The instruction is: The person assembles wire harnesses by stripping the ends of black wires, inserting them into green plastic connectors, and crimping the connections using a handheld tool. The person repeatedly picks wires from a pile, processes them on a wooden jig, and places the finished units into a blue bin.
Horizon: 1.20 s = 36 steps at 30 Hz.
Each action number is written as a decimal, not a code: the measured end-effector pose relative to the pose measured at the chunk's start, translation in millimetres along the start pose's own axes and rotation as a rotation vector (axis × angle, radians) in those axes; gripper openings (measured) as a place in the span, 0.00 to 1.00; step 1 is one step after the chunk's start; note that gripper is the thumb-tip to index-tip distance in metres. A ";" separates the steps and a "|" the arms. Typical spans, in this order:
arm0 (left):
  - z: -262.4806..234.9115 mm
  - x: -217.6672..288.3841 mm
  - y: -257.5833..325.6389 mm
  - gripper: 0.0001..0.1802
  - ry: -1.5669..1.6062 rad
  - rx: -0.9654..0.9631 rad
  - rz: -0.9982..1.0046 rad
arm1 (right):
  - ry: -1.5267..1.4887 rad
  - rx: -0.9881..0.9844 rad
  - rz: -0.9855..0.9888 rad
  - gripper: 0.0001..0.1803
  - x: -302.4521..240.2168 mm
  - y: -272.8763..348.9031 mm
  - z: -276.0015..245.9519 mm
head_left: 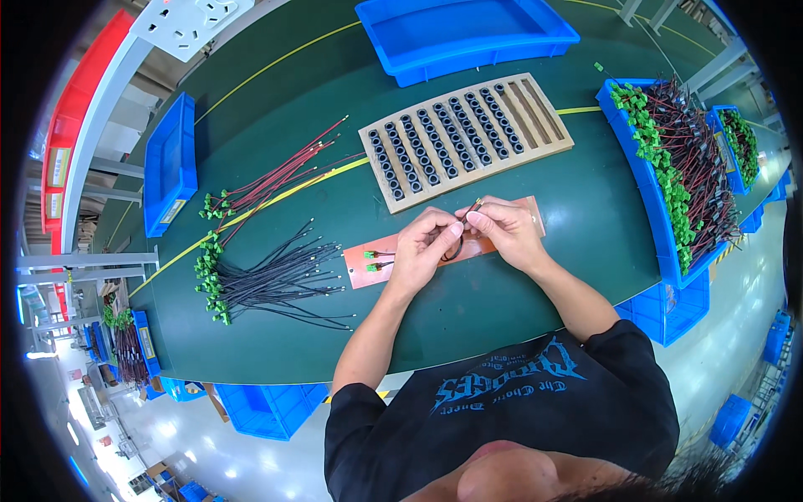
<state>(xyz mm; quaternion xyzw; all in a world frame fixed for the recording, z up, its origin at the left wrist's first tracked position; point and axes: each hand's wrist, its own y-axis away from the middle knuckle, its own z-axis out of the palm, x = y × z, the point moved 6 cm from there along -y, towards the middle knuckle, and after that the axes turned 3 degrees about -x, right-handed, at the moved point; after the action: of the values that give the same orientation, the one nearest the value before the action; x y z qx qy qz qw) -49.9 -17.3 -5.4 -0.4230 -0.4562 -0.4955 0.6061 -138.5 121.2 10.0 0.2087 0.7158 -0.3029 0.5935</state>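
Over the orange-brown strip board [528, 219] my two hands meet, fingertips close together. My left hand [424, 245] is closed, pinching a looped black wire [452, 252] between thumb and fingers. My right hand [507, 231] is closed too, with thumb and forefinger on the upper part of the wire near its bright tip [478, 203]. Fingers hide just how the wire runs between them. At the board's left end sit two green connectors [370, 261], with short dark leads running toward my left hand.
Left of the board lie black wires [280, 274] and red wires [284, 170] with green plugs. Beyond my hands stands a wooden rack [548, 144] with rows of black ring-shaped parts. Blue bins [468, 71] stand at the back, left and right; the right bin [640, 171] holds many wired plugs.
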 end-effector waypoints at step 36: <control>-7.9 20.8 17.3 0.14 -0.634 0.001 0.287 | 0.027 0.075 -0.015 0.08 9.7 4.7 -4.3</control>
<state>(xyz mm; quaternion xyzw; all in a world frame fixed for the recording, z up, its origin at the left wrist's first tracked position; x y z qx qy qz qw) -29.9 -26.7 12.0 -0.6155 -0.5581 -0.2489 0.4978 -140.5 127.0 0.1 0.2297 0.7132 -0.3312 0.5735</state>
